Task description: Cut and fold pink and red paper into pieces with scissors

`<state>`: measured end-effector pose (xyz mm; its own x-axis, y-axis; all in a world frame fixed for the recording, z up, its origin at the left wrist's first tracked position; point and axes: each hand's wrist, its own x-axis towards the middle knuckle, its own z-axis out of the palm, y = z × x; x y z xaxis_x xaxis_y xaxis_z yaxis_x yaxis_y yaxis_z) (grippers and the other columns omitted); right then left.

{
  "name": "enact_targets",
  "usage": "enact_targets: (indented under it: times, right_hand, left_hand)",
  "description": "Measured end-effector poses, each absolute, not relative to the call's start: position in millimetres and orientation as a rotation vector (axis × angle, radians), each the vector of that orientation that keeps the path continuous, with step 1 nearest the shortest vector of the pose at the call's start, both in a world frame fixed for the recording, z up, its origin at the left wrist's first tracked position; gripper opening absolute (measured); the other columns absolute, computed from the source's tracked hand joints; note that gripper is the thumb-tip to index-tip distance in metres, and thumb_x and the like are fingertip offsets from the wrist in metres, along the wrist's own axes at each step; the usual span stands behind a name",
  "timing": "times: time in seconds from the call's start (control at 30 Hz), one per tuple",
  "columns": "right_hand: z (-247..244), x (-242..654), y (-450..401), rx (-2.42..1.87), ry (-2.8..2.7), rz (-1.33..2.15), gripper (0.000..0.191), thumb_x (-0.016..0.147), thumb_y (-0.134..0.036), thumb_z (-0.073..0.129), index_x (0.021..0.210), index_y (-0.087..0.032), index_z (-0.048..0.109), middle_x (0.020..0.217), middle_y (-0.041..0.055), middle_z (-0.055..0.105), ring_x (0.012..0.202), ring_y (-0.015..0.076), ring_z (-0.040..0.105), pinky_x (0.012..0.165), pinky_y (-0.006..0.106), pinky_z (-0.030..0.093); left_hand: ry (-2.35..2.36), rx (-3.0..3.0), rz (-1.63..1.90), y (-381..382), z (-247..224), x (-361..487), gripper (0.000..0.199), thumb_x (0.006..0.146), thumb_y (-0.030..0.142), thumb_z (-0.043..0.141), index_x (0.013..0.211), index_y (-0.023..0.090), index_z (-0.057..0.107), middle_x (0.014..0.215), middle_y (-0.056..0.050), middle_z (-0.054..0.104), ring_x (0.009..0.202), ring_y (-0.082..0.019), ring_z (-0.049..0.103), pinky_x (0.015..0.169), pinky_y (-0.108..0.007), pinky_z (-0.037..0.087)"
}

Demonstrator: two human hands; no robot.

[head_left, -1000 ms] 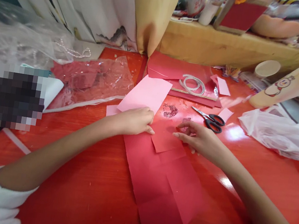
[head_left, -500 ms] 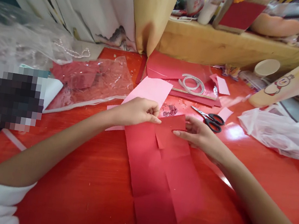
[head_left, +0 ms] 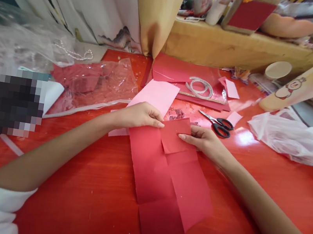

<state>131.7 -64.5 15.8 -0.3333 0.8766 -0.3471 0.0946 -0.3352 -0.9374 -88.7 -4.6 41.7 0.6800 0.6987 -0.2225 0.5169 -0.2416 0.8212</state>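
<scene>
My left hand pinches the upper edge of creased red paper between thumb and fingers. My right hand grips the right side of a smaller squarish red piece, thumb on top. That piece lies over the upper ends of two long red strips, which overlap and slant toward the table's front edge. Whether it is a folded flap or a separate piece, I cannot tell. Pink paper lies partly beneath my left hand. Black-handled scissors rest partly open just beyond my right hand.
Behind the hands are a stack of red sheets and a coiled white band. A clear bag of red paper is at left, near a blurred dark object. At right are a white plastic bag and a tall tilted cup.
The small red piece has shifted between my hands, and more of its lower edge shows across the strips. My right hand has moved slightly left and down; the left stays nearly in place.
</scene>
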Motion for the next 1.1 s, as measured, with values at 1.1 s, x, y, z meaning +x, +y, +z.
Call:
enact_targets:
  times: [1.1]
  right_hand:
    - [6.5, 135.7, -62.1, -1.35, -1.391, 1.632, 0.036, 0.071, -0.043, 0.066, 0.097, -0.018, 0.068, 0.09, 0.0065, 0.069, 0.082, 0.0233, 0.064, 0.064, 0.031, 0.051]
  left_hand:
    - [0.933, 1.797, 0.387, -2.4, 26.9, -89.3, 0.026, 0.079, 0.035, 0.053, 0.085, 0.013, 0.066, 0.084, -0.003, 0.066, 0.075, -0.013, 0.057, 0.065, -0.023, 0.043]
